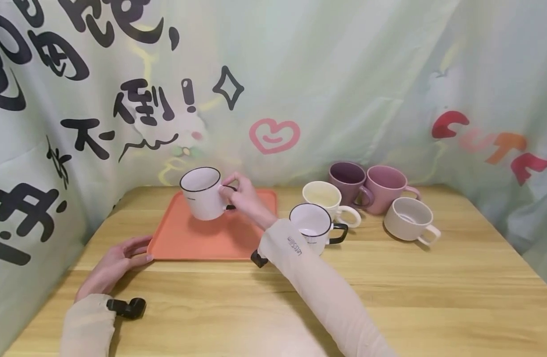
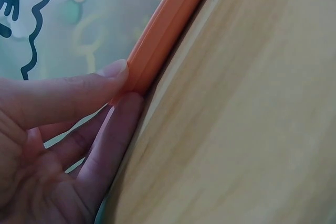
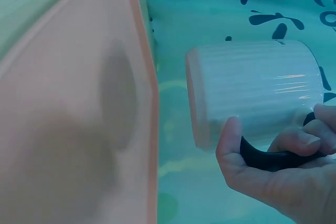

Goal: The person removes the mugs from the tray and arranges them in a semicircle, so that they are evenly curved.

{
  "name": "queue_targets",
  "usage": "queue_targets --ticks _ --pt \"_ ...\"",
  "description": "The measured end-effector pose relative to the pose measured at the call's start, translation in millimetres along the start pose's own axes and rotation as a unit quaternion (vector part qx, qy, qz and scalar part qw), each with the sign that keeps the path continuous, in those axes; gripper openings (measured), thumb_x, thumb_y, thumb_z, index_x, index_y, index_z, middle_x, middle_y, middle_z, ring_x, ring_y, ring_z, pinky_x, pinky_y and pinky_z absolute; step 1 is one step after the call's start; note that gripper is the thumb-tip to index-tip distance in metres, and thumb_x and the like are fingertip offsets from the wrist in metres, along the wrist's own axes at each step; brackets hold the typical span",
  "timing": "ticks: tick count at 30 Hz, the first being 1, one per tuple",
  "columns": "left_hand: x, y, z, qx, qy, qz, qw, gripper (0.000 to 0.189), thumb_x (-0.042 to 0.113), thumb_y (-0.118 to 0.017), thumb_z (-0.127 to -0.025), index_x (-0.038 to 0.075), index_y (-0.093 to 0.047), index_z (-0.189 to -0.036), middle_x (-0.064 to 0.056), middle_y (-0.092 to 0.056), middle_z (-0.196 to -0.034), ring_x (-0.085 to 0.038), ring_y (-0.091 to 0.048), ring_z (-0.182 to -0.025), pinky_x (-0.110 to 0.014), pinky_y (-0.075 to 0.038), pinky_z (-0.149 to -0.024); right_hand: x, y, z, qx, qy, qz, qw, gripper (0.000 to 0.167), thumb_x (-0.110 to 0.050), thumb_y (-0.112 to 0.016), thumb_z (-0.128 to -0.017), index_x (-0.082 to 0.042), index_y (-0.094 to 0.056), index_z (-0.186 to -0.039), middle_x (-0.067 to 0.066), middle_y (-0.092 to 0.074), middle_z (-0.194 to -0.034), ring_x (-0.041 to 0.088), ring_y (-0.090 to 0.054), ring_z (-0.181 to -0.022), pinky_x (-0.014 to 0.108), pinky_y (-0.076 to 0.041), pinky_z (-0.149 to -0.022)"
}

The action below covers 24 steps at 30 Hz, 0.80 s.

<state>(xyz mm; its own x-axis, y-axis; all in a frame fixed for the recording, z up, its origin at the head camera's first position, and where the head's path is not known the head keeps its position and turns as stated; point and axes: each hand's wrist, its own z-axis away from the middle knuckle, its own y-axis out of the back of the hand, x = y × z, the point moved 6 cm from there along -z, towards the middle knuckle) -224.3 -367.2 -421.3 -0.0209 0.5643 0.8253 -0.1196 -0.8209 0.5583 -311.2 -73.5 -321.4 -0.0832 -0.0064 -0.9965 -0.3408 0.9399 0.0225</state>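
A white mug [image 1: 202, 196] with a black rim and black handle is held by its handle in my right hand [image 1: 243, 196]. It hangs above the orange tray [image 1: 189, 243]; the right wrist view shows a gap between the mug's base and the tray, and shadows on the tray. At the tray's near left corner, my left hand [image 1: 117, 263] pinches the edge between thumb and fingers, as the left wrist view shows up close. A second white mug [image 1: 310, 220] with a black rim and handle stands on the table, partly hidden by my right sleeve.
Right of the tray stand a cream mug [image 1: 321, 194], a dark purple mug [image 1: 346, 179], a pink mug [image 1: 384, 188] and a light grey cup [image 1: 407, 220], close together. Behind the wooden table [image 1: 202, 307] hangs a printed curtain [image 1: 354, 89].
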Motion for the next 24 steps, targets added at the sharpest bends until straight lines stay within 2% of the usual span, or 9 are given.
queue_targets --ticks 1,4,6,11,18,24 --pt "0.3 -0.3 -0.7 -0.001 -0.002 0.003 1.0000 0.070 0.022 -0.073 -0.096 -0.009 -0.040 -0.149 -0.030 -0.051 -0.144 0.006 -0.055 -0.107 -0.012 -0.040 -0.085 -0.7 2.3 1.6 0.000 0.000 0.003 1.0000 0.009 -0.004 -0.057 -0.103 -0.001 -0.050 -0.107 0.005 -0.042 -0.070 0.017 -0.041 -0.060 0.028 -0.052 -0.056" --pt "-0.4 -1.5 -1.6 -0.005 -0.005 0.010 0.9999 0.069 0.018 -0.072 -0.096 -0.011 -0.038 -0.149 -0.033 -0.050 -0.142 0.005 -0.058 -0.104 -0.012 -0.042 -0.084 -2.0 6.9 6.3 -0.002 0.004 0.004 1.0000 0.009 -0.004 -0.056 -0.103 0.000 -0.049 -0.107 0.003 -0.045 -0.072 0.014 -0.042 -0.060 0.028 -0.052 -0.057" --pt "-1.4 -1.6 -1.9 -0.006 -0.003 0.013 0.9999 0.069 0.017 -0.072 -0.096 -0.012 -0.038 -0.149 -0.034 -0.050 -0.142 0.008 -0.057 -0.100 -0.012 -0.043 -0.083 -2.7 9.2 9.4 -0.002 0.006 0.005 1.0000 0.009 -0.003 -0.056 -0.103 0.000 -0.049 -0.107 0.004 -0.048 -0.075 0.014 -0.041 -0.060 0.028 -0.052 -0.056" --pt "-2.5 -0.4 -2.3 -0.008 0.004 0.011 0.9999 0.071 0.018 -0.072 -0.096 -0.012 -0.036 -0.149 -0.034 -0.049 -0.143 0.009 -0.056 -0.100 -0.012 -0.042 -0.083 -4.9 14.0 15.0 0.001 0.010 0.000 0.9999 0.009 -0.003 -0.056 -0.103 0.000 -0.049 -0.107 0.005 -0.048 -0.077 0.017 -0.038 -0.060 0.033 -0.055 -0.058" --pt "-1.2 0.6 -1.0 -0.006 0.006 0.002 1.0000 0.072 0.024 -0.072 -0.097 -0.010 -0.038 -0.150 -0.031 -0.051 -0.143 0.010 -0.053 -0.103 -0.013 -0.040 -0.084 -12.6 22.7 22.4 0.008 0.018 -0.012 0.9997 0.008 0.000 -0.058 -0.101 0.001 -0.051 -0.105 0.005 -0.056 -0.083 0.019 -0.049 -0.066 0.039 -0.058 -0.060" --pt "0.8 -0.8 -0.9 -0.006 0.000 0.018 0.9998 0.070 0.018 -0.072 -0.096 -0.012 -0.037 -0.149 -0.034 -0.049 -0.143 0.011 -0.054 -0.102 -0.012 -0.041 -0.084 -19.8 31.7 28.7 0.009 0.028 -0.018 0.9994 0.010 -0.001 -0.058 -0.101 0.002 -0.050 -0.107 0.005 -0.051 -0.076 0.019 -0.045 -0.064 0.034 -0.057 -0.059"
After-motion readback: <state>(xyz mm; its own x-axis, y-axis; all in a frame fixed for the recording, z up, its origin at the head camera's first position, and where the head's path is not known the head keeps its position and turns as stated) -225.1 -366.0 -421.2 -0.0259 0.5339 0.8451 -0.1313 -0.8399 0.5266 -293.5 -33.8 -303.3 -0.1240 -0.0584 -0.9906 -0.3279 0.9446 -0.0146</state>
